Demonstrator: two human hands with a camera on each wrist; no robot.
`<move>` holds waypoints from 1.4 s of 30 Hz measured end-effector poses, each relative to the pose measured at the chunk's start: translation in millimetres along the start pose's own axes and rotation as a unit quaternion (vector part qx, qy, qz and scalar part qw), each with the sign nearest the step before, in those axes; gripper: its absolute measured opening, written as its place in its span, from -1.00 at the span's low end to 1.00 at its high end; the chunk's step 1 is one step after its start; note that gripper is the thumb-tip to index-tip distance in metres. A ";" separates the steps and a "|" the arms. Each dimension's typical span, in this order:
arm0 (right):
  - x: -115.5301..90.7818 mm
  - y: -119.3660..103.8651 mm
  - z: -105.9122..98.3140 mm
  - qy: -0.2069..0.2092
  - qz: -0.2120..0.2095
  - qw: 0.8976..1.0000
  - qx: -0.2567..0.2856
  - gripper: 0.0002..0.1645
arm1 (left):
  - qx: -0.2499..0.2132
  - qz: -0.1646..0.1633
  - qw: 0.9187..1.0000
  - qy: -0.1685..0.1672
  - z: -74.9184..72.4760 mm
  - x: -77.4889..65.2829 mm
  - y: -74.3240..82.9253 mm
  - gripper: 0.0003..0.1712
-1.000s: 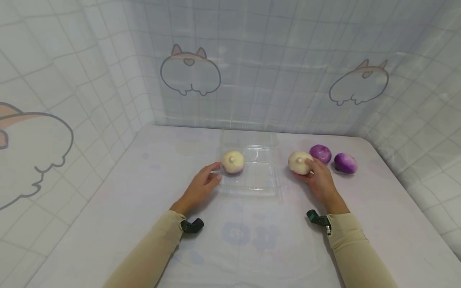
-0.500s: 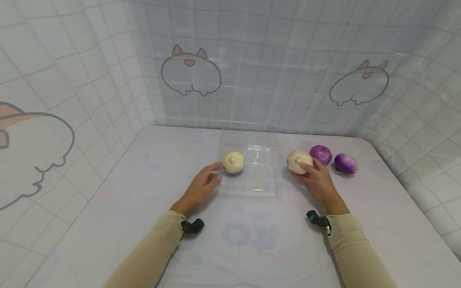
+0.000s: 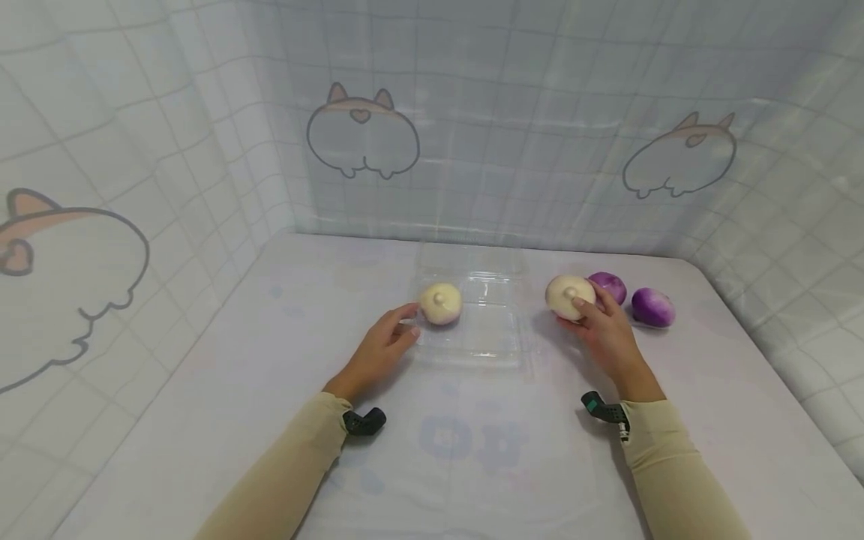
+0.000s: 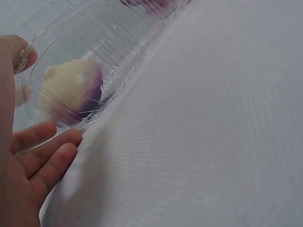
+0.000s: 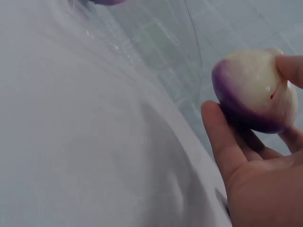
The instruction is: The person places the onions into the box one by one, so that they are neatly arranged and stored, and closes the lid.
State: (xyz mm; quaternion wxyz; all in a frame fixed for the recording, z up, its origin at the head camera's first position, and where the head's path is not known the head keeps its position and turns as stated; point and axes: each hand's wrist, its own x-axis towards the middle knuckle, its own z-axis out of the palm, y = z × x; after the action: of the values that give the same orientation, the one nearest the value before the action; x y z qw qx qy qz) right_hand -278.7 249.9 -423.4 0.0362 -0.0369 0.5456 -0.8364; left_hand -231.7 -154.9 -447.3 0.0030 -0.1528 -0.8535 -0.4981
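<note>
In the head view my right hand [image 3: 602,336] grips a white-and-purple turnip [image 3: 567,298]. The right wrist view shows this turnip [image 5: 246,90] between thumb and fingers, apart from the table. My left hand [image 3: 381,345] is at the left edge of a clear plastic container [image 3: 489,337]. In the left wrist view its thumb hooks over the container's rim, while other fingers lie by the lower side. Another turnip [image 3: 441,304], pale end with its nub upward, sits in the container's left part. Two purple turnips, one round [image 3: 609,288] and one on its side [image 3: 652,307], lie right of my right hand.
The container's lid [image 3: 469,260] lies folded back toward the rear wall. A white cloth [image 3: 459,480] covers the table. Grid-patterned sheets [image 3: 513,150] with cartoon animals stand behind and at both sides.
The turnip in my right hand has risen slightly off its earlier height. The whole head view has shifted a little. My left hand stays at the container.
</note>
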 end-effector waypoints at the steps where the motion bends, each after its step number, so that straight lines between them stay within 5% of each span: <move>1: -0.4 -0.6 1.2 0.002 -0.004 1.000 -0.002 -0.17 | 0.001 0.000 1.000 -0.001 0.2 0.3 0.1 -0.41; 10: 2.1 -5.9 15.7 0.012 -0.021 0.998 -0.058 -0.15 | 0.006 0.007 1.000 0.009 0.4 4.0 -0.7 -0.42; 25: 4.0 -15.2 31.0 -0.016 -0.030 0.998 -0.048 -0.18 | 0.010 0.018 1.000 0.014 1.2 5.1 0.6 -0.39; 42: -3.2 -20.9 65.1 -0.049 -0.005 0.988 -0.145 -0.19 | 0.002 0.005 1.000 0.014 3.6 5.2 2.4 -0.32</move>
State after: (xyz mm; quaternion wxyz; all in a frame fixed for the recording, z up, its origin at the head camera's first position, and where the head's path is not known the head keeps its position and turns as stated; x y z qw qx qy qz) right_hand -269.3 199.4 -378.2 0.0527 -0.0856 0.6585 -0.7459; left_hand -235.4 -149.4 -446.3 0.0176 -0.1496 -0.8538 -0.4983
